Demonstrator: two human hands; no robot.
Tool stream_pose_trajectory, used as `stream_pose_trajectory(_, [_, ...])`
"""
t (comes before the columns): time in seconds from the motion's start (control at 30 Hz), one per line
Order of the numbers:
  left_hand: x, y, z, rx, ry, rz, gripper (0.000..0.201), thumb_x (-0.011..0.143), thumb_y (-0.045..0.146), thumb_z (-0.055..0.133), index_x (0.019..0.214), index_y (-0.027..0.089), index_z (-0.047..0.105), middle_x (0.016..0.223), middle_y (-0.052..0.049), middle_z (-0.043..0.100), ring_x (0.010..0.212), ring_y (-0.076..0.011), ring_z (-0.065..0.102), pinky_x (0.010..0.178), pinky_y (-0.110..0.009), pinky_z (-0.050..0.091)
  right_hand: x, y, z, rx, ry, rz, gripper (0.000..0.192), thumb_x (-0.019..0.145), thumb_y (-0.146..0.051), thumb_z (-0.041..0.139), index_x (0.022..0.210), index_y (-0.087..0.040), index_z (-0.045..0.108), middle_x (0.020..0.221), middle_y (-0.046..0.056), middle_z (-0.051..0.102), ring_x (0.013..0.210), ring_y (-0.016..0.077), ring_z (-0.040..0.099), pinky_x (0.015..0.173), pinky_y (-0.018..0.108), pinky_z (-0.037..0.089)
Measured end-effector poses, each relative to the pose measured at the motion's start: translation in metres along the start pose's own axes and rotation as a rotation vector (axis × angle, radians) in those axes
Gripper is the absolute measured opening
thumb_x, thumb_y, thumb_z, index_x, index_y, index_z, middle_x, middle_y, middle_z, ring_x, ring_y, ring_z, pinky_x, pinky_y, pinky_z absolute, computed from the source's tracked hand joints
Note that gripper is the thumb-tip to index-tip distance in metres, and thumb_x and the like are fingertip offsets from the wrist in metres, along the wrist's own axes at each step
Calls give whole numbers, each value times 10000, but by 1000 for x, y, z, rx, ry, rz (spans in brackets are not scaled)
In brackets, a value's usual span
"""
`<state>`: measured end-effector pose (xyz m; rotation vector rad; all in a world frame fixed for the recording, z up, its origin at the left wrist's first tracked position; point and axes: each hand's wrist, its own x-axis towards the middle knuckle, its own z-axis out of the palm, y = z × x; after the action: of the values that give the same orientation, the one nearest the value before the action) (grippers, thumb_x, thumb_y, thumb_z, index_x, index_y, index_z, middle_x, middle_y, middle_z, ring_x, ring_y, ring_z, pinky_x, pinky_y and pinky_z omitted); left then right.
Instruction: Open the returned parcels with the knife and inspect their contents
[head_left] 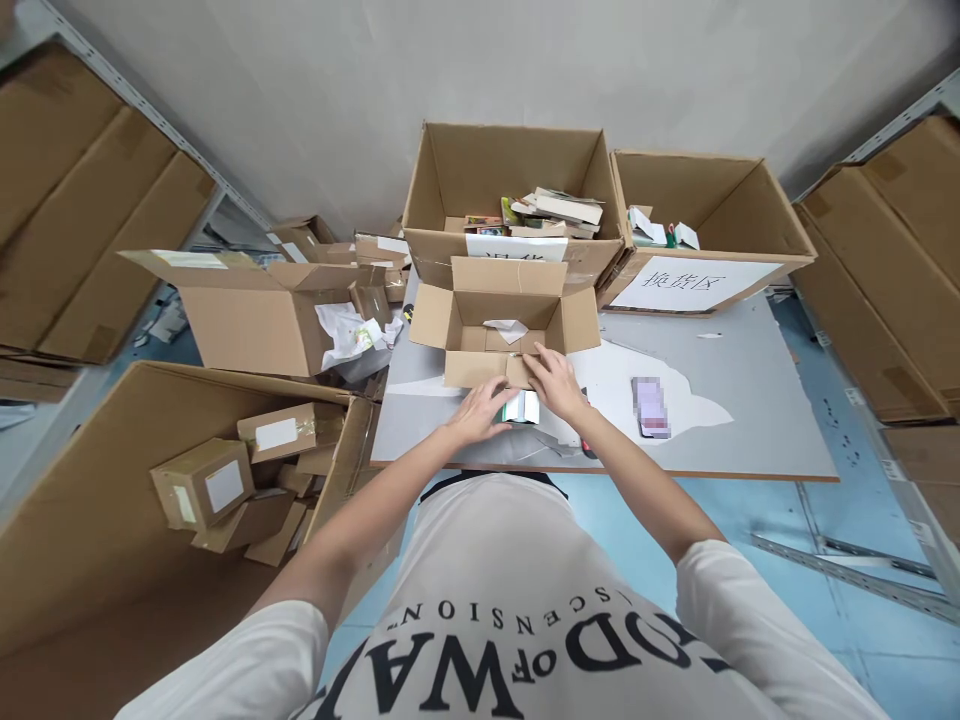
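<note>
My left hand lies at the near side of an opened cardboard box, fingers stretched out beside a small white and green pack. Whether the fingertips touch that pack I cannot tell. My right hand is open, its spread fingertips on the right part of the box's front flap. All the flaps of this box stand outward, and a crumpled scrap of white paper shows inside it. The pack rests on the table just in front of the flap, between my hands.
Behind stand a large carton of books and another labelled carton. A phone lies on white paper to the right on the grey table. On the left are a big carton of small boxes and an opened carton.
</note>
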<state>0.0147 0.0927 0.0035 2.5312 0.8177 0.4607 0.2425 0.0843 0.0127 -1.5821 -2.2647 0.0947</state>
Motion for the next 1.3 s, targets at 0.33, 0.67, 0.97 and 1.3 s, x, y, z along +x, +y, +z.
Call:
stream_pose_trajectory(0.33, [18, -7, -23, 292, -195, 386, 573, 736, 314, 749, 1262, 211, 547, 1314, -120, 547, 1288, -298, 405, 1021, -438, 355, -30, -6, -37, -258, 46, -440, 391, 898, -58, 440, 1220, -224, 587, 1385, 116, 533, 1240, 233, 472, 925, 397, 323])
stream_pose_trajectory(0.67, [25, -8, -37, 276, -286, 387, 458, 745, 313, 740, 1159, 209, 574, 1232, -108, 603, 1304, -268, 413, 1046, -414, 278, -20, -9, -30, -85, -264, -667, 341, 914, -106, 456, 1224, -181, 577, 1325, 91, 577, 1286, 212, 456, 994, 381, 375])
stream_pose_trajectory(0.97, [8, -12, -32, 67, -203, 186, 195, 827, 403, 625, 918, 230, 627, 1045, -93, 644, 1057, -244, 570, 999, -441, 366, -16, -8, -39, -101, -296, -658, 256, 946, -129, 403, 994, -200, 644, 1048, 86, 643, 1045, 196, 546, 989, 416, 392])
stream_pose_trajectory(1.3, [-18, -2, 11, 10, 95, -60, 323, 832, 444, 627, 1012, 176, 612, 1290, -142, 589, 1239, -248, 521, 1002, -409, 418, -86, 4, 11, 32, -81, -170, 469, 873, -33, 324, 1270, -137, 548, 1327, 159, 567, 1282, 241, 485, 1008, 487, 447])
